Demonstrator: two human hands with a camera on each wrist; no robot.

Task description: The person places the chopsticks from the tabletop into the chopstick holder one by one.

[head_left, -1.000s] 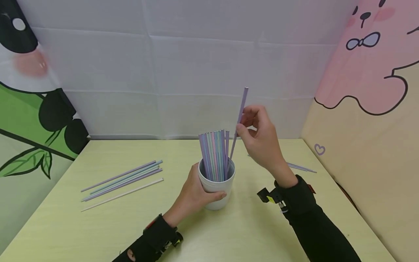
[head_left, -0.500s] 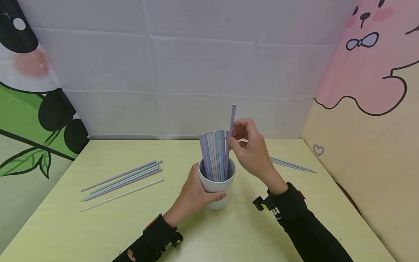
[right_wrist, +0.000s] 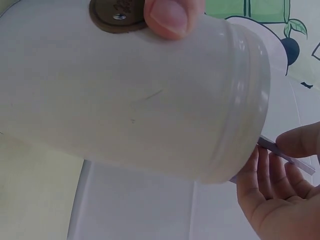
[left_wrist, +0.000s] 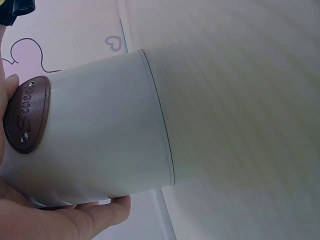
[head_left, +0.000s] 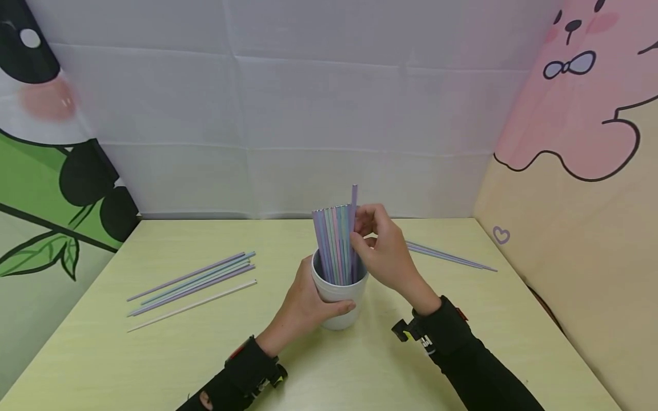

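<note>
Since the earlier frame, I am lowering the purple straw (head_left: 353, 197) deeper into the white cup (head_left: 339, 299); my right hand (head_left: 382, 254) is pinching it, my left hand (head_left: 303, 308) is gripping the cup beside the loose straws (head_left: 192, 282).

The cup (head_left: 336, 297) looks like smooth, matt white plastic with a brown leathery patch (left_wrist: 27, 114). The straws (head_left: 336, 240) look thin, smooth and pastel. The worktop (head_left: 154, 365) is smooth pale-green wood grain.

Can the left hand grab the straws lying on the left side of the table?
Probably yes, once it lets go: the left hand grips the cup, and nothing lies between it and the straws.
</note>
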